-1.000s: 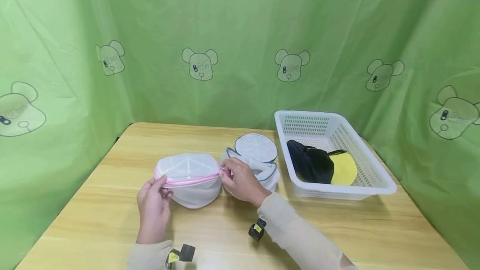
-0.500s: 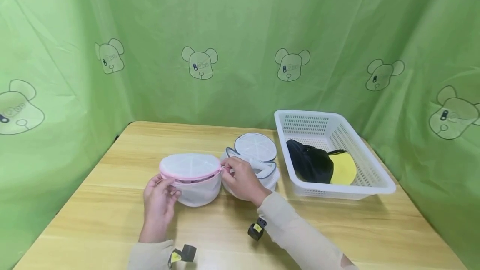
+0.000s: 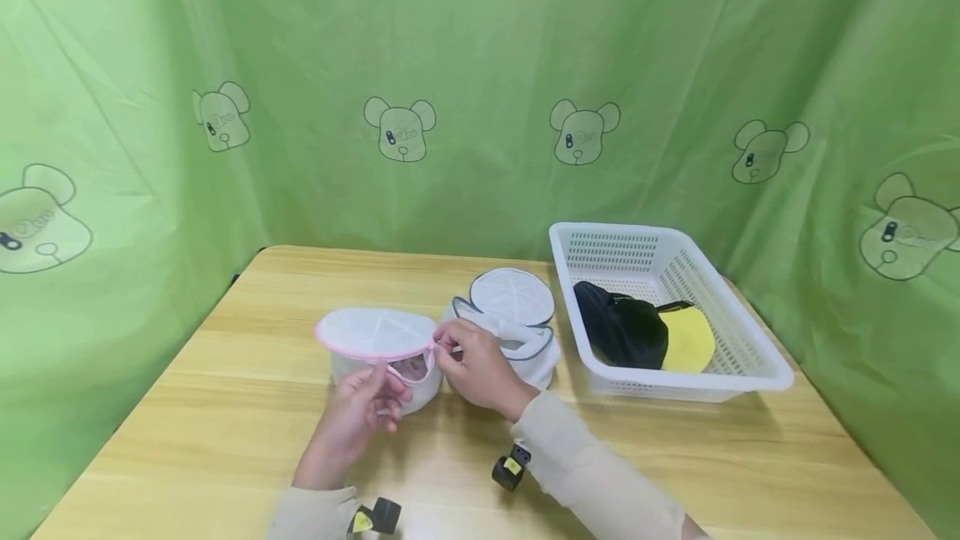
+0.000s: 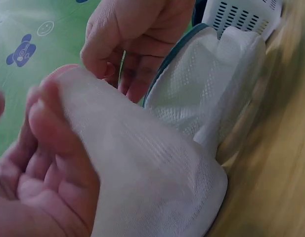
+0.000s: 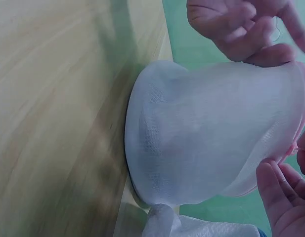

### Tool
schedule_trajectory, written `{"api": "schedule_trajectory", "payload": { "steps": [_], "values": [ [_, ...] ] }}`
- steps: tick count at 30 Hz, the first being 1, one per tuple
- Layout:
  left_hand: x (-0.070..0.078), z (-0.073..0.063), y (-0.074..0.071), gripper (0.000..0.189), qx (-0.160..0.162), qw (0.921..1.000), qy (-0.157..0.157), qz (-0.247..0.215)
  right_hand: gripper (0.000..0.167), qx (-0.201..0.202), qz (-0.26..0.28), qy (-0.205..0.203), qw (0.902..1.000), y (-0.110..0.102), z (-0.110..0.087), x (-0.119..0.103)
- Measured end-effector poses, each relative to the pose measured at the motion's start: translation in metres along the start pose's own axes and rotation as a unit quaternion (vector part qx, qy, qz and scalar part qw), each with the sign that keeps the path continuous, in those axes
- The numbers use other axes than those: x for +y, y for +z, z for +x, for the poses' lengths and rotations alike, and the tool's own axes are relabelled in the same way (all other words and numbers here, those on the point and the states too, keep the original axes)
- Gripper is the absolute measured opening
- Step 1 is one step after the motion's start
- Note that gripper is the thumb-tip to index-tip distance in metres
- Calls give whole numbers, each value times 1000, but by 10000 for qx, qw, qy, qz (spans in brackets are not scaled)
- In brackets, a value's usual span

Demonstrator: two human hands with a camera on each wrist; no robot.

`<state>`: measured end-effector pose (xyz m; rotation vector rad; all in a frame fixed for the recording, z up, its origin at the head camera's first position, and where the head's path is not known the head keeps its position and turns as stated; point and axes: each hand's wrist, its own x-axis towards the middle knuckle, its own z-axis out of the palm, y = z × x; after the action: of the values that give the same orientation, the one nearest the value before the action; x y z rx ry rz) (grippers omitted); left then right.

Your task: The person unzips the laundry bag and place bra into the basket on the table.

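Note:
A white mesh laundry bag with a pink zipper edge stands on the table. Its flat lid lies over the top, and at front right a gap between lid and wall shows something dark inside. At the gap's right end, my right hand pinches the pink zipper pull. My left hand is at the front rim; its loosely curled fingers touch the mesh, the thumb apart from them in the left wrist view. Beside the right hand sits a second mesh bag with a grey-blue edge, its round lid folded back.
A white plastic basket stands at the right, holding a black cap with a yellow brim. Green curtains surround the wooden table at the back and sides.
My left hand has slid rightward along the front rim. A gap has appeared below the pink-edged lid and now shows at front right. My right hand stays near the zipper's right end.

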<state>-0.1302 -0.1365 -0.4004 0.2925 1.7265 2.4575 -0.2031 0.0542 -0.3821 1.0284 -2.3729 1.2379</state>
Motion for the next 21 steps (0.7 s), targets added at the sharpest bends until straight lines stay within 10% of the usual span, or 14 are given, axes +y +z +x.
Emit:
{"api": "schedule_trajectory", "payload": {
  "steps": [5, 13, 21],
  "values": [
    [-2, 2, 3, 46, -854, 9940, -408, 552, 20, -467, 162, -98, 9987, -4, 0, 1],
    [3, 23, 10, 47, 804, 9924, -770, 517, 17, -766, 322, -342, 9960, -16, 18, 0],
    [-5, 11, 9, 25, 1056, 9881, -986, 533, 17, -843, 311, -422, 9951, -4, 0, 7]
  ]
}}
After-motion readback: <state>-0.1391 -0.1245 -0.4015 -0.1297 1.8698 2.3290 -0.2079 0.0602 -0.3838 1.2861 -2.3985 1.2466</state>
